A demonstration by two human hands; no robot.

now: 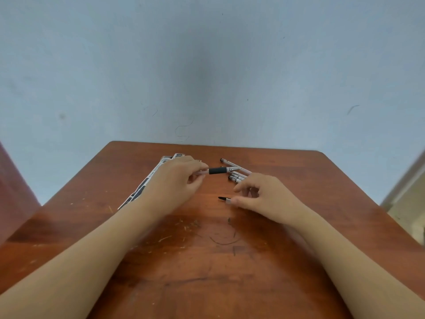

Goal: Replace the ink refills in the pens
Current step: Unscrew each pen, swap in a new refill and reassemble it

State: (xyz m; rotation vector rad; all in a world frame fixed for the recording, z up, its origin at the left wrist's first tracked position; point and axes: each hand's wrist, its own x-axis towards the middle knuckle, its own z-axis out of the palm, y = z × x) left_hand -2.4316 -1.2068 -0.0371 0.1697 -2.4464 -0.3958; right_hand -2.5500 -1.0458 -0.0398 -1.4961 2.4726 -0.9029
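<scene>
My left hand (178, 183) grips a clear pen (218, 170) by its barrel; the black rubber grip and silver tip stick out to the right. My right hand (264, 196) rests on the table, and its thumb and fingers pinch a small black-tipped piece (224, 199), perhaps a cap or refill end, mostly hidden by the thumb. Several more pens (238, 176) lie in a loose pile just beyond my right hand.
A long flat package with black and white print (147, 183), partly hidden by my left arm, lies on the brown wooden table (207, 261). A pale blue wall stands right behind the table's far edge.
</scene>
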